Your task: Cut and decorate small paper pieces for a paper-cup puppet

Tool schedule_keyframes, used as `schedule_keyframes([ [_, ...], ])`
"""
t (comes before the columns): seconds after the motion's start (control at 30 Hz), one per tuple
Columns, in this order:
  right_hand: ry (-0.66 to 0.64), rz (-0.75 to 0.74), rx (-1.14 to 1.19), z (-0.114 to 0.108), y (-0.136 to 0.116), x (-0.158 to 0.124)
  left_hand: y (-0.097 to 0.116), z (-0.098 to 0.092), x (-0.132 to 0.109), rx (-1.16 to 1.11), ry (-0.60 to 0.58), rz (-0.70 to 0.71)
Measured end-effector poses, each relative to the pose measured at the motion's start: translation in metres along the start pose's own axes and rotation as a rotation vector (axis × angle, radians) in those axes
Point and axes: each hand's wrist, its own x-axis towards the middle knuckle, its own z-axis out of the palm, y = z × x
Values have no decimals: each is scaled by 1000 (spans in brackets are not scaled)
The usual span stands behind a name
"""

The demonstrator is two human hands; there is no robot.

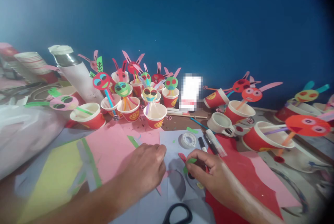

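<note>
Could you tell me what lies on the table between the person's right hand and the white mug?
In the head view, between the right hand and the white mug lie a black marker and a clear-capped pen, side by side.

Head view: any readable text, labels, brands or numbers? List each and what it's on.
None legible.
Yellow round emblems on the red paper cups: too blurred to read.
White pixelated rectangle by the blue wall: blanked out, nothing readable.
White-barrelled marker pen near the right hand: any print too small.
Clear tape roll: no marking visible.
</note>
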Motion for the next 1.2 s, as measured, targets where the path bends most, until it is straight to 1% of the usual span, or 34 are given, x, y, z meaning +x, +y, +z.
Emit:
schedule_keyframes([
  [0.1,0,0,0,-1,-2,-1,6,1,4,-3,-58,1],
  [0.23,5,5,8,-2,-4,-1,10,2,4,3,-93,57],
  [0.33,20,-2,16,-6,-4,1,7,0,0,-44,-97,74],
  [0.4,55,-1,14,-12,-4,2,1,-2,-2,-77,-75,101],
  [0.5,119,-13,4,-21,-2,3,-9,-5,-5,-83,-40,218],
  [0.6,134,-44,-13,-27,1,5,-17,-5,-7,-89,-23,358],
  [0.7,128,-53,-20,-27,3,7,-19,2,-11,-78,-5,416],
  [0.8,125,-29,-33,-23,5,9,-15,10,-14,-38,2,411],
  [0.93,102,-27,-48,-19,5,10,-5,15,-18,-25,5,353],
  [1.1,83,-19,-16,-16,8,11,4,17,-17,-66,31,266],
  [1.2,75,0,-10,-14,11,11,2,14,-15,-147,59,252],
])
